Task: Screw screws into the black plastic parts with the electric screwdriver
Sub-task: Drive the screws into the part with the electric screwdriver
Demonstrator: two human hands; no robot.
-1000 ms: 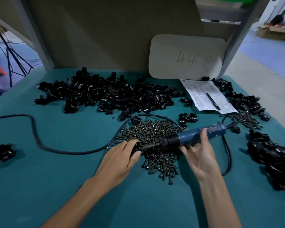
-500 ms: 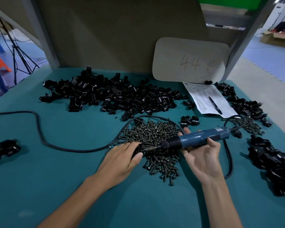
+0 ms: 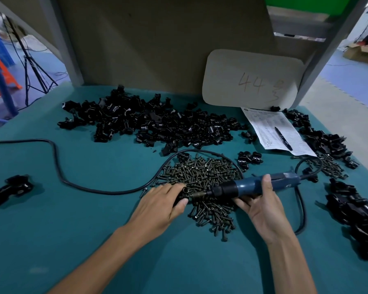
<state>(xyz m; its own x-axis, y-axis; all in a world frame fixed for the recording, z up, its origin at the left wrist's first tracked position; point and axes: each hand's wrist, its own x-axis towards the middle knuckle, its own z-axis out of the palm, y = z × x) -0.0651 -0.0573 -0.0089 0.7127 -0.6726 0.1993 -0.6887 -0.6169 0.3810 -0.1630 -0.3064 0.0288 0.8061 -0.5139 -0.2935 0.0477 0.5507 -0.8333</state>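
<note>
My right hand [image 3: 261,206] grips the blue electric screwdriver [image 3: 249,186], which lies almost level with its bit pointing left. The bit meets a small black plastic part [image 3: 184,193] that my left hand [image 3: 159,205] holds at the left edge of a heap of dark screws [image 3: 202,177]. Most of that part is hidden under my fingers. A large pile of black plastic parts [image 3: 155,124] spreads across the back of the green table [image 3: 83,219].
The screwdriver's black cable [image 3: 60,166] loops left over the table and curls behind my right wrist. More black parts lie at the right [image 3: 357,211] and far left [image 3: 11,188]. A paper sheet with a pen [image 3: 283,137] and a card marked 44 [image 3: 251,79] stand behind.
Both hands stay at the screw heap with the bit held to the part. My right hand's grip on the screwdriver shifted slightly; my head tilted, moving the scene lower and to the right in view.
</note>
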